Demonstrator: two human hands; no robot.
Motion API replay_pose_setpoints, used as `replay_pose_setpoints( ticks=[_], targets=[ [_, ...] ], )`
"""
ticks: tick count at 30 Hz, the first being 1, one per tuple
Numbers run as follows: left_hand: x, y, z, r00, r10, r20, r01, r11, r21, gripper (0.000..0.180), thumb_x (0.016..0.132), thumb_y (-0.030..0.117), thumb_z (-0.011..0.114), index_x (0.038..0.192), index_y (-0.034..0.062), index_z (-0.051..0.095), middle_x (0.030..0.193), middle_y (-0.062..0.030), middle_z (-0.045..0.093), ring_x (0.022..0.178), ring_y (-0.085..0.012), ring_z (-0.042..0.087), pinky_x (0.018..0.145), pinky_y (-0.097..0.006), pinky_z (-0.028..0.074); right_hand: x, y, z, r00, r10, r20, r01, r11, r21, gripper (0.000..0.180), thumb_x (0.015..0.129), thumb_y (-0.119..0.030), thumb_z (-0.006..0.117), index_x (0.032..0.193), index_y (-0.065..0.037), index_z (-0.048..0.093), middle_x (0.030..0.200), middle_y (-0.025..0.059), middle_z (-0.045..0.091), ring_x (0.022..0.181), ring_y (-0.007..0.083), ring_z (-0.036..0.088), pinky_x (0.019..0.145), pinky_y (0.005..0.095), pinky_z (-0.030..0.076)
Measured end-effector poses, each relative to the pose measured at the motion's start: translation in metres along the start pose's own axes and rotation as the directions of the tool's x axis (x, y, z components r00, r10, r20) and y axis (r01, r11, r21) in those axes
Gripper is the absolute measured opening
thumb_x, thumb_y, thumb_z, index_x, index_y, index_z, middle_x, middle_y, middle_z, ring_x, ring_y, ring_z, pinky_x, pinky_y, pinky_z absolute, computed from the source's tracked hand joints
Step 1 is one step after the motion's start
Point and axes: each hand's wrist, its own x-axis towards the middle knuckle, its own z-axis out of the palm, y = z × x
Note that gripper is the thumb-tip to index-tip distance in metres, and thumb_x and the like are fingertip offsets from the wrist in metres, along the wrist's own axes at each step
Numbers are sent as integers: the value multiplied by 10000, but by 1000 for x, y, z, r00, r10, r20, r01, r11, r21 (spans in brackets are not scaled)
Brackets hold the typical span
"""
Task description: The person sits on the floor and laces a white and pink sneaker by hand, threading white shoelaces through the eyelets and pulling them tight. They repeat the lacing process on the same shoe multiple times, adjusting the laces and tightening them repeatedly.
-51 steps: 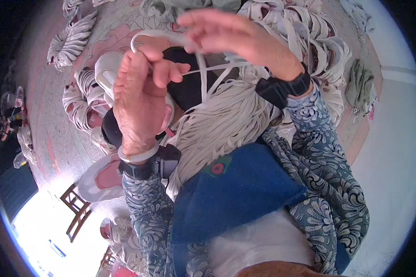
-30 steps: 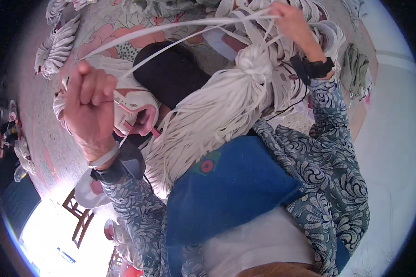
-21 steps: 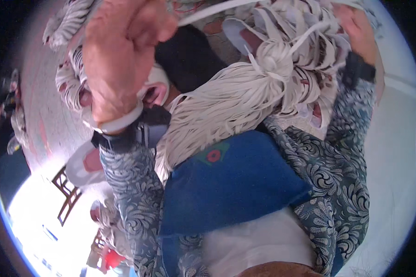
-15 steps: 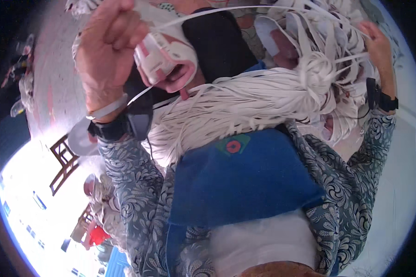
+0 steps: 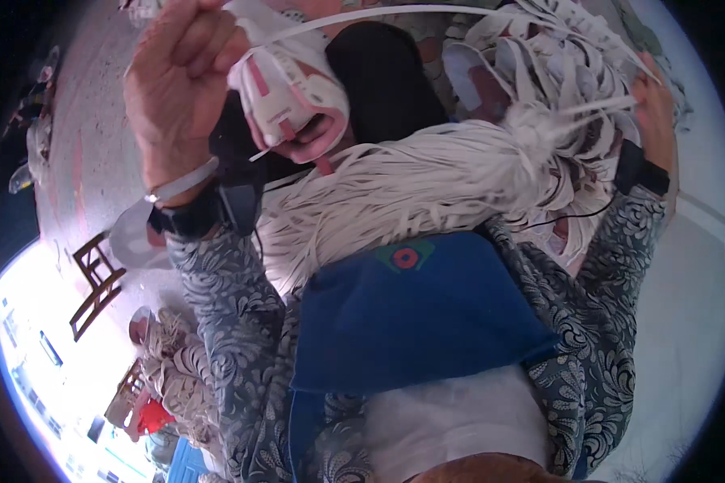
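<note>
My left hand [image 5: 177, 92] is raised at the upper left, its fingers closed on a white flat shoelace [image 5: 379, 12]. The lace arcs across the top to my right hand [image 5: 654, 113], which is closed on it at the upper right. Beside my left hand is a white and pink shoe upper [image 5: 298, 101], its opening toward me; a short lace end sticks out by it. I cannot make out whether my left fingers touch the upper. A thick bundle of white laces [image 5: 403, 189] lies across my lap, gathered at its right end.
Past the bundle, a pile of shoe uppers [image 5: 499, 72] lies at the upper right. A black surface [image 5: 383, 80] is behind the upper. A blue apron [image 5: 419, 314] covers my front. More uppers [image 5: 177, 362] are heaped at the lower left, near a brown wooden stool [image 5: 97, 278].
My right hand has moved slightly down and inward. The lace end by the upper looks shorter, and the gathered end of the bundle is blurred by motion.
</note>
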Motion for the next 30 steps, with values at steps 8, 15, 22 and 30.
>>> replay_pose_setpoints(
  ticks=[8,15,22,30],
  targets=[
    [-2,-5,-17,990,-111,87,115,992,-46,186,960,138,501,961,-44,541,601,57,283,549,-62,253,522,-220,251,-39,-61,87,923,-146,-356,-165,685,-710,179,900,-162,585,1001,-15,595,868,28,557,813,152,522,741,283,440],
    [4,24,-62,990,-89,-111,84,995,-50,163,969,116,486,925,-37,519,564,58,223,508,-55,206,488,-218,224,-52,-43,94,943,-320,92,264,547,-795,188,892,-208,612,935,-30,656,736,41,615,674,202,537,619,327,427],
    [-21,24,-76,983,-5,-183,1,1000,-23,116,957,78,491,932,-35,501,572,55,227,500,-50,196,470,-214,218,-30,-19,28,939,-121,-322,-12,924,-381,256,900,-263,603,1004,-39,668,970,105,656,833,236,597,777,345,482],
    [-79,25,-84,865,405,-298,72,487,871,226,889,36,483,1084,-13,584,701,37,425,628,-52,401,517,-190,310,-36,-39,176,927,-334,169,374,812,-448,155,851,-195,618,898,-48,631,721,44,536,609,174,454,540,319,388]
  ],
)
